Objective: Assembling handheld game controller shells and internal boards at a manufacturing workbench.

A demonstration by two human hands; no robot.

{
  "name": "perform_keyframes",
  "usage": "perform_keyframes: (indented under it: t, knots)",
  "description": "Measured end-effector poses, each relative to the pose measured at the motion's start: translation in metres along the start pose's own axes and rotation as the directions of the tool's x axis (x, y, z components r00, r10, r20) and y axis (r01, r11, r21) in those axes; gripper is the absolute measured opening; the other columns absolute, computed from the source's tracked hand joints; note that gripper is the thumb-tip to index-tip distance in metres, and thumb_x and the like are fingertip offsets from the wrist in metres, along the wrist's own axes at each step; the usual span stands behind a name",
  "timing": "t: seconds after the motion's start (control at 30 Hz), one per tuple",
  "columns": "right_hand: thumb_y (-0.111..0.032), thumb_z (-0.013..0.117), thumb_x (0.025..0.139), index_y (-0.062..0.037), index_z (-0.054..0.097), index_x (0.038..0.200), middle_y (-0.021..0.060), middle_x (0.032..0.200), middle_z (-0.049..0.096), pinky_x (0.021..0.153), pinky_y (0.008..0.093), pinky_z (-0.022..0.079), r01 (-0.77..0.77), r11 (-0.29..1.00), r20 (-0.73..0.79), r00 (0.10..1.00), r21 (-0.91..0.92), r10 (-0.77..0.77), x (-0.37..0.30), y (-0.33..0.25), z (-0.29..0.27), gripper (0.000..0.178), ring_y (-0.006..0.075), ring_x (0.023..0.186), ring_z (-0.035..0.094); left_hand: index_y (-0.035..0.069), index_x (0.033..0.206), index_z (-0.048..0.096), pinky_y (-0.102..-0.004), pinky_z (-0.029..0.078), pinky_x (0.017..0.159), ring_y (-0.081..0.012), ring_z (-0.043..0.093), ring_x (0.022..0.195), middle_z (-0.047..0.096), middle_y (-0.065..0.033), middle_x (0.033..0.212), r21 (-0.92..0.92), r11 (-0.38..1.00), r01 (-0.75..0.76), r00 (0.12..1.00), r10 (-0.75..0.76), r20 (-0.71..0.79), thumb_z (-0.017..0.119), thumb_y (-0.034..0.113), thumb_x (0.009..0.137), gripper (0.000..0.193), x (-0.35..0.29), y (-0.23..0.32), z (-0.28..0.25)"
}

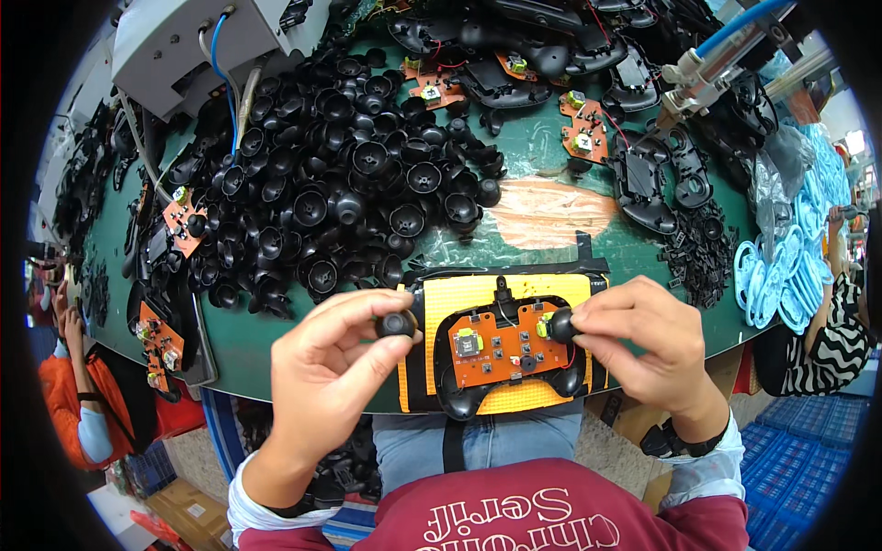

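Note:
A black game controller shell (459, 397) with an orange circuit board (503, 345) lies on a yellow mat (478, 294) at the table's near edge. My left hand (322, 367) pinches a black thumbstick cap (397, 323) just left of the board. My right hand (643, 340) holds another black thumbstick cap (561, 324) on the board's right stick post. A green-topped stick post (467, 342) on the board's left side stands bare.
A big heap of black thumbstick caps (349, 184) fills the green table (551, 147) behind the mat. Controller shells (643, 174) and orange boards (585, 129) lie at the back right. A grey machine (184, 46) stands at the back left. Other people sit at both sides.

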State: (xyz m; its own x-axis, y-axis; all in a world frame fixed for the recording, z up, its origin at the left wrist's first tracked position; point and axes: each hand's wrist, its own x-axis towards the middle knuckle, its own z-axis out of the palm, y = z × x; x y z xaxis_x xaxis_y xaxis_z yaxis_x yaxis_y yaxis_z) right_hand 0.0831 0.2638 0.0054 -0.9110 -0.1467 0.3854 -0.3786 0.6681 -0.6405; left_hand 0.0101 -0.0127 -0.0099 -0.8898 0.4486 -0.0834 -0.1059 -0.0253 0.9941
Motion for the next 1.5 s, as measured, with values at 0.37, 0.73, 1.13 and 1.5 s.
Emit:
perform_keyframes:
  t: [0.37,0.73,1.13,1.5]
  knots:
    - [0.003,0.076,0.067,-0.0022,0.069,0.088,0.0084,0.087,0.067,0.063,0.0321,0.053,0.019,0.999,0.116,0.993,-0.026,-0.016,0.004,-0.003,0.004,0.023,0.0241,0.073,0.065,0.008,0.094,0.073,-0.0326,0.043,0.075,-0.0207,0.055,0.084,0.064,-0.0031,0.091,0.510,0.796,-0.327,0.944,0.306,0.127,0.082,0.007,0.067,0.028,0.006,-0.009,0.027]
    - [0.005,0.074,0.067,-0.0031,0.070,0.092,0.0085,0.093,0.068,0.068,0.0350,0.054,0.049,0.998,0.186,0.981,0.037,-0.055,0.008,0.001,0.003,0.026,0.0257,0.078,0.065,0.010,0.094,0.074,-0.0340,0.040,0.081,-0.0202,0.058,0.083,0.068,-0.0032,0.093,0.650,0.661,-0.375,0.926,0.292,0.238,0.082,0.009,0.066,0.030,0.009,-0.001,0.029]
    - [-0.004,0.076,0.071,-0.0058,0.068,0.088,0.0058,0.085,0.067,0.065,0.0329,0.054,-0.002,0.998,0.199,0.980,-0.055,0.013,0.014,-0.002,0.004,0.019,0.0233,0.075,0.067,0.010,0.090,0.074,-0.0347,0.037,0.074,-0.0189,0.056,0.075,0.065,0.0004,0.078,0.719,0.554,-0.419,0.900,0.359,0.247,0.083,0.010,0.063,0.028,0.014,-0.001,0.030]
    - [-0.005,0.074,0.073,-0.0040,0.065,0.098,0.0101,0.095,0.066,0.075,0.0377,0.053,-0.031,0.999,0.180,0.983,0.013,0.028,0.005,-0.001,-0.001,0.026,0.0297,0.088,0.065,0.009,0.100,0.071,-0.0376,0.040,0.085,-0.0260,0.056,0.091,0.065,-0.0046,0.094,0.699,0.563,-0.441,0.889,0.384,0.250,0.081,0.008,0.065,0.037,0.009,-0.003,0.029]
